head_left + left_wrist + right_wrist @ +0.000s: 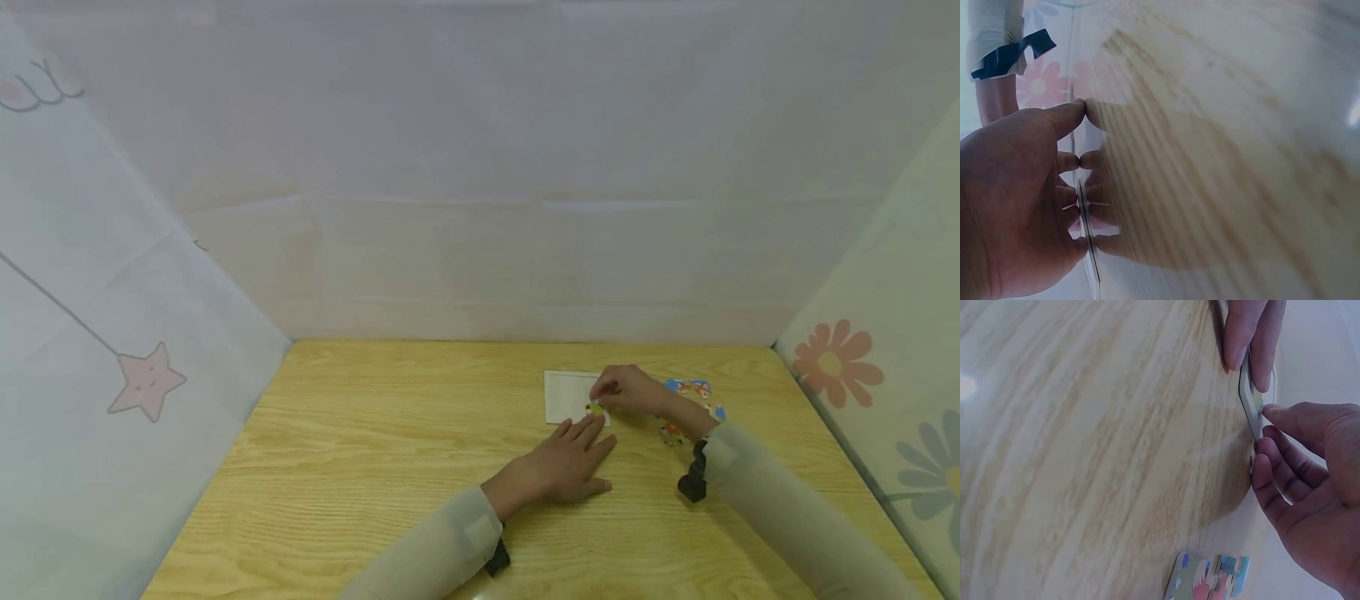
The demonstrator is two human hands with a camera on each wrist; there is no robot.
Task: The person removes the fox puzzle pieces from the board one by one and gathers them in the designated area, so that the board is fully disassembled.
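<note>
A white puzzle tray (562, 398) lies flat on the wooden table, and a small yellow-green puzzle piece (596, 408) sits at its right front corner. My left hand (573, 462) is palm down with fingers spread, its fingertips resting on the front edge of the tray and by the piece. From the right, my right hand (628, 390) pinches the piece between thumb and fingers at the tray's corner. In the right wrist view the right thumb presses over the tray edge (1249, 403), and other fingers curl beside it. The fingers partly hide the piece.
Several loose puzzle pieces (692, 387) with blue and orange pictures lie right of the tray, partly behind the right forearm. A pale cloth wall (480, 275) stands behind the table (360, 467), with printed cloth at both sides.
</note>
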